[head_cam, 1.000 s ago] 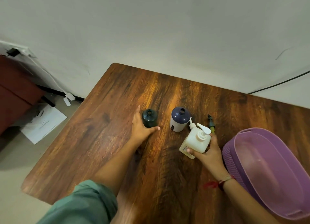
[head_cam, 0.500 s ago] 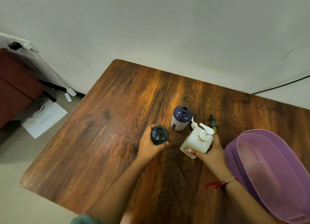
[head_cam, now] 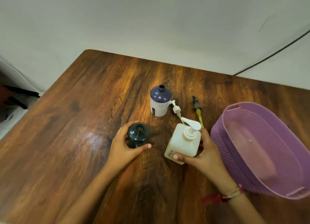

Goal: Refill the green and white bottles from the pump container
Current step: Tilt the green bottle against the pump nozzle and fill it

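Grips the green bottle (head_cam: 138, 137) at centre frame with the left hand (head_cam: 124, 150), thumb across its near side, open mouth up. Clasps the pump container (head_cam: 182, 143) just to the right with the right hand (head_cam: 204, 155), thumb low on its near face. Touches neither hand to the white bottle (head_cam: 160, 103), upright and uncapped above them.

I can't read any wording here for certain. The white bottle (head_cam: 159, 106), far of centre, carries a narrow black strip (head_cam: 153, 110) running up the left side of its body. There are light letters on the strip, but they are too small for me to make out. The pump container (head_cam: 182, 143), right of centre, has a pale sticker (head_cam: 171, 154) at its near left corner. The dark marks on it could be print or a barcode, and they are too blurred to tell which.
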